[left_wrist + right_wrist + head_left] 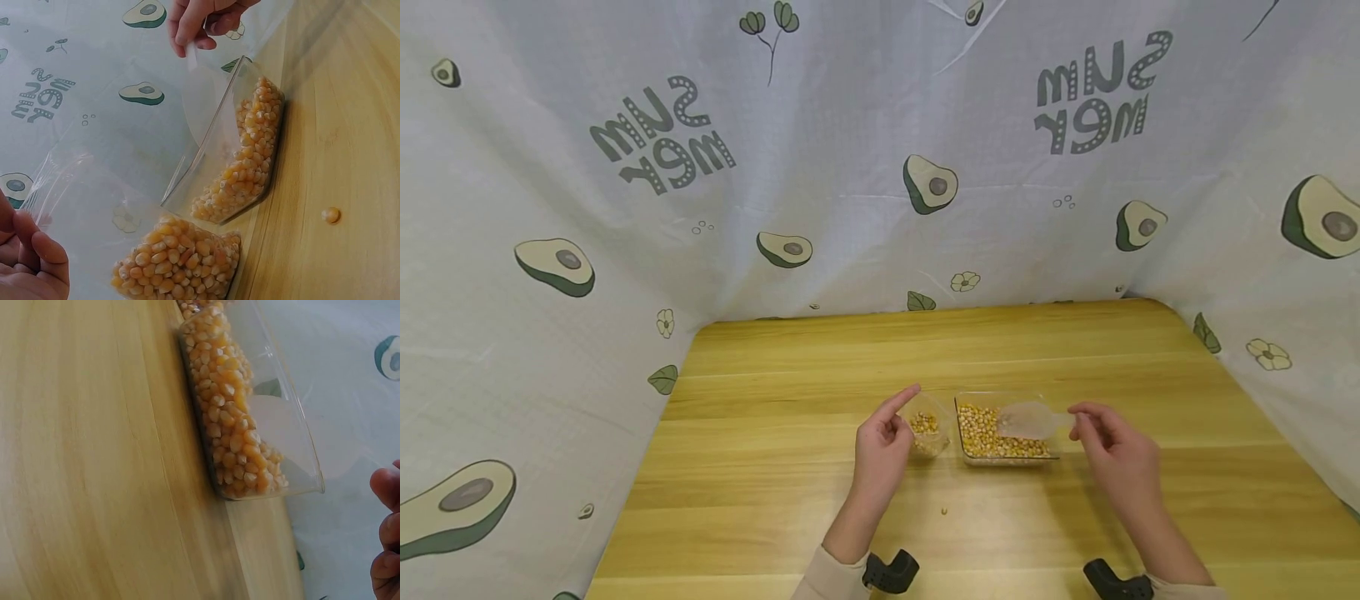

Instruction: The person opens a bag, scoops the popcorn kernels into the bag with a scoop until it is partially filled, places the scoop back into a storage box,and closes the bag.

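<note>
My left hand (882, 454) pinches the upper edge of a clear plastic bag (87, 212). Corn kernels (175, 262) fill the bag's lower part, and it stands on the table with its top held up. To its right is a clear rectangular container (1009, 461) with more corn kernels (977, 429) in it. My right hand (1116, 458) grips the handle of a translucent white scoop (1030, 420). The scoop's blade is inside the container, its front end against the kernels. In the right wrist view only the fingertips (389, 531) of that hand show, at the right edge.
A single loose kernel (944, 511) lies on the wooden table (760, 467), in front of the bag and container. A pale curtain (850, 167) printed with avocados hangs behind the table and along both sides. Each wrist wears a black camera mount (891, 572).
</note>
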Demonstrator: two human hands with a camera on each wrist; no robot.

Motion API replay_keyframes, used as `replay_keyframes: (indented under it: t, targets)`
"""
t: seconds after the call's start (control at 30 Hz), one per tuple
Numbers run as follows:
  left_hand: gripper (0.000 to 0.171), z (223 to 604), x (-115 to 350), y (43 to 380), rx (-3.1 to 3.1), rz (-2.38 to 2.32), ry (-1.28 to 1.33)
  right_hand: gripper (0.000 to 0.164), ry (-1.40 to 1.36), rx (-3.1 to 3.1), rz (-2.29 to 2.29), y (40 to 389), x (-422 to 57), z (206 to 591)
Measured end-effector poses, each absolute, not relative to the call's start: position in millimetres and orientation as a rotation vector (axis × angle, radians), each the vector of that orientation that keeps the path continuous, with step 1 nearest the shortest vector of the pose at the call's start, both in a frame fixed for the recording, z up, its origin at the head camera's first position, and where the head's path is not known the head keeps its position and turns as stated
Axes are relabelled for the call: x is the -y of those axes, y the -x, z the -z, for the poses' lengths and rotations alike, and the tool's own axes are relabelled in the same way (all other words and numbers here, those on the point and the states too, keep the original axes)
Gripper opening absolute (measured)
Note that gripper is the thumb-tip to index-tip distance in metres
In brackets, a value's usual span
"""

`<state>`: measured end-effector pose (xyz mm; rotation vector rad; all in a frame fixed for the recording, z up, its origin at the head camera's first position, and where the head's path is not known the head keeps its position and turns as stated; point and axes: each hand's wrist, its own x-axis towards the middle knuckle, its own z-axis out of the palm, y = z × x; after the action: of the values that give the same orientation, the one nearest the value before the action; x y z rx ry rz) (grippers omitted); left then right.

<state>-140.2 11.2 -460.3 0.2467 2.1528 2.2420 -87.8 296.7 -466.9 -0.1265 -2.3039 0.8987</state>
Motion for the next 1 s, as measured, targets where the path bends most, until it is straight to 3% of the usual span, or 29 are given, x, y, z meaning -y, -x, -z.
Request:
replay_keyframes:
  t: [1.0]
  targets:
    - [0.054, 464, -12, 140, -2.153, -2.232, -0.256, 0.018, 0.180, 2.520, -1.214, 88, -308, 478]
